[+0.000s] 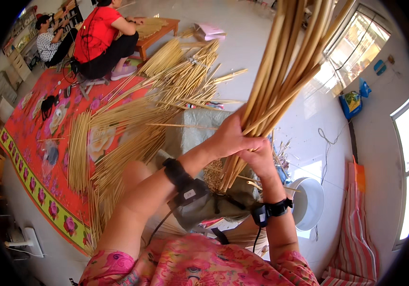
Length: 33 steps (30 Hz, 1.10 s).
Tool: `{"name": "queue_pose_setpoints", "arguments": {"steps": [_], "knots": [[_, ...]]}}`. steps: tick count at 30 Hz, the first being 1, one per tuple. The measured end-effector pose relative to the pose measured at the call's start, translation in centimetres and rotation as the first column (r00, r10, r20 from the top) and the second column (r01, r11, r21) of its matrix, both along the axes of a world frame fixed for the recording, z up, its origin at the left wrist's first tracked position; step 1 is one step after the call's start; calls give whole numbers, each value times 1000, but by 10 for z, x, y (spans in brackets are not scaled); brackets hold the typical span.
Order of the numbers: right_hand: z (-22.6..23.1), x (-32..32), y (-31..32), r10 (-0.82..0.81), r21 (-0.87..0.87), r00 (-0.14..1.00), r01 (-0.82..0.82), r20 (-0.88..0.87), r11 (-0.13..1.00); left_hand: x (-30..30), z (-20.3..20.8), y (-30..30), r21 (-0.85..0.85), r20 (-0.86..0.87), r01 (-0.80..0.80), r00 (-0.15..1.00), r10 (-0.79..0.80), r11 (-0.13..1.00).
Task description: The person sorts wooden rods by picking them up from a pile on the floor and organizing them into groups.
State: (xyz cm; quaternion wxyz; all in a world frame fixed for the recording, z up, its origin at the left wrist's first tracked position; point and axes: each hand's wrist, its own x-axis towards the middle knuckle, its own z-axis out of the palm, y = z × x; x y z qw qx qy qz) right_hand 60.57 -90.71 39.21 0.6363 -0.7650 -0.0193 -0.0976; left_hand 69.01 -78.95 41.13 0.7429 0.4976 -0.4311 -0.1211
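Left hand [229, 137] and right hand [260, 156], fingers curled closed, grip the stalks [275, 78] just right of centre; their long axis slants from lower centre up to the upper right.

Pale floor [242, 50], red floral rug [49, 183] left of both grips [227, 136] [260, 158], dry stalks [79, 157] across it, bucket [315, 204] to their right
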Motion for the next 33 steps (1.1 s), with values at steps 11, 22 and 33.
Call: {"name": "queue_pose_setpoints", "arguments": {"steps": [11, 22, 33], "knots": [[-102, -30, 18, 231, 263, 965, -193, -122, 945, -36, -101, 31, 89, -385, 209, 909, -160, 974], [-126, -23, 30, 35, 68, 998, -32, -43, 997, -47, -95, 38, 161, -359, 22, 933, 38, 987], [-55, -18, 23, 57, 52, 987, -65, 148, 997, -43, -19, 32, 212, -14, -79, 996, 83, 974]]}}
